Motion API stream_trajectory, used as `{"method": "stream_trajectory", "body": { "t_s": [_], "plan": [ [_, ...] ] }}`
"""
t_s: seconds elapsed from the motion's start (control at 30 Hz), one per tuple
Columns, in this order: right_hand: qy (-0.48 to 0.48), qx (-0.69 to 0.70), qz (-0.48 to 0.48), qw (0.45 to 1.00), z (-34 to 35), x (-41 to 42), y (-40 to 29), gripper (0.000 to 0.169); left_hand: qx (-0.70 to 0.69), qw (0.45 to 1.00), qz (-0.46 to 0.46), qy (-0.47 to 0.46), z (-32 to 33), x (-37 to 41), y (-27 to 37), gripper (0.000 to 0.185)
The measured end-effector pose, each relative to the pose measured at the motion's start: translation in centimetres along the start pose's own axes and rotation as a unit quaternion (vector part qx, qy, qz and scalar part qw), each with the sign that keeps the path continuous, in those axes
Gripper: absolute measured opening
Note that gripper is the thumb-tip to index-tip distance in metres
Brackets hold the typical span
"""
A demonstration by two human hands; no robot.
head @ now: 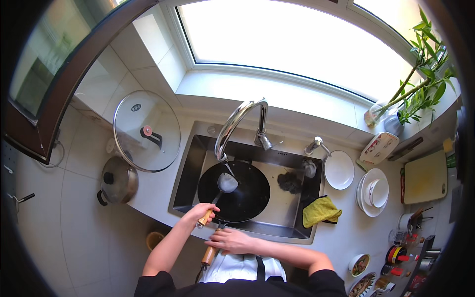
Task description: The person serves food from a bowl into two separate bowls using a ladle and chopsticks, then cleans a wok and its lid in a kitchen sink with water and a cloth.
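My left hand (pixel 202 214) grips the wooden handle of a metal wok spatula (pixel 227 183), whose broad head is over the black wok (pixel 252 196). A thin stream of water falls from the curved chrome faucet (pixel 239 118) by the spatula head. The wok sits tilted or flat in the steel sink (pixel 276 230); which one I cannot tell. Its wooden handle (pixel 209 255) sticks out over the front edge toward me. Across that handle lies my right hand (pixel 235 240), fingers wrapped over its upper part; my palm is hidden.
Left of the sink are a glass lid (pixel 148 111) and a lidded pot (pixel 118 182). A dark scouring pad (pixel 290 182) lies in the sink. To the right are a yellow-green cloth (pixel 321 211), a white plate (pixel 339 170), stacked dishes (pixel 359 196) and a cutting board (pixel 425 178).
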State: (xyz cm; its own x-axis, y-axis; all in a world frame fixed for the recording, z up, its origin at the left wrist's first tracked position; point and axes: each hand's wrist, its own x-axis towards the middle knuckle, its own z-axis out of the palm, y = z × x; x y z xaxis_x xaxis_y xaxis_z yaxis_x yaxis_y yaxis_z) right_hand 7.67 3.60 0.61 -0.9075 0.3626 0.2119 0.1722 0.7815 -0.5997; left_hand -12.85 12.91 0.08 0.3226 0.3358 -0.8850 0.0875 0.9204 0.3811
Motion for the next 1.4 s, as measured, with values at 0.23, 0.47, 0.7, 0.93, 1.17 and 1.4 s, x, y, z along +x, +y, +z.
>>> {"method": "stream_trajectory", "body": {
  "t_s": [0.23, 0.47, 0.7, 0.93, 1.17, 1.4],
  "plan": [
    [0.060, 0.005, 0.006, 0.998, 6.0, 4.7, 0.7, 0.036, 0.047, 0.999, 0.007, -0.008, -1.2, -1.6, 1.1, 0.032],
    [0.211, -0.060, 0.157, 0.963, 9.0, 11.2, 1.9, 0.020, 0.127, 0.991, 0.033, -0.020, -2.5, -6.1, 4.8, 0.034],
    [0.268, 0.249, 0.234, 0.901, 8.7, 13.7, 8.6, 0.019, 0.105, 0.994, 0.025, -0.009, -1.1, -5.7, 6.6, 0.029],
    [0.330, -0.061, 0.332, 0.882, -0.3, -3.0, 6.8, 0.012, 0.038, 0.999, 0.009, -0.038, 0.0, -2.7, 5.0, 0.028],
    [0.390, -0.101, 0.588, 0.701, 1.8, -22.0, 12.0, 0.025, 0.023, 0.997, -0.045, -0.065, 2.1, 0.7, 4.3, 0.029],
    [0.510, 0.236, 0.686, 0.462, 7.3, -26.9, 23.8, 0.050, 0.027, 0.996, -0.059, -0.068, 5.1, 4.3, 4.9, 0.034]
  ]
}}
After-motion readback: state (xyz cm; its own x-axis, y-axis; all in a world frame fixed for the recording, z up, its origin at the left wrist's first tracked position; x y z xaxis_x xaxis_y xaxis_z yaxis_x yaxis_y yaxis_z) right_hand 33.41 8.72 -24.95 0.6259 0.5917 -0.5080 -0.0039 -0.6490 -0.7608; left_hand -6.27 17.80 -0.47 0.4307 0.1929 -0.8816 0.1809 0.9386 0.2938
